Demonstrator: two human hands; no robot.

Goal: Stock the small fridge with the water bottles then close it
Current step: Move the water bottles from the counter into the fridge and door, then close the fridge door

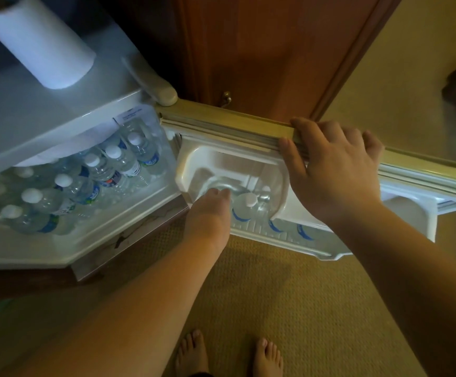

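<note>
A: Position check. Where are the hands relative to the small fridge (44, 126)?

B: Fridge door (248, 126) swung wide open, its inner face toward the person. Right hand (333, 170) rests on the door's top edge, fingers draped over the far side, thumb on the gasket; a loose hold on the edge. Left hand (210, 205) reaches down into the door shelf (276, 238), at its hinge-side end.

A: Left hand holding anything?

B: Fingertips are sunk among clear plastic there. Looks like they are on a bottle top, but cannot tell a grip for sure.

A: The water bottles?

B: Door shelf bottles (244, 206) stand upright, long axis vertical, white caps up, blue labels; nearest one just beside the left hand, others running toward the latch end. Cabinet bottles (85, 186) fill the interior in rows, clear bodies, white caps, blue-and-white labels, leaning toward the opening in this wide view.

A: So the coming move?

B: My read: stocking is near done. Closing turns on the door swinging leftward about its hinge (164, 95) toward the cabinet. Right hand is already placed to push; left hand lies in the swing path and must clear first.

A: Else?

B: Paper towel roll (36, 42) on the fridge top; carpet floor (289, 295) below.
</note>
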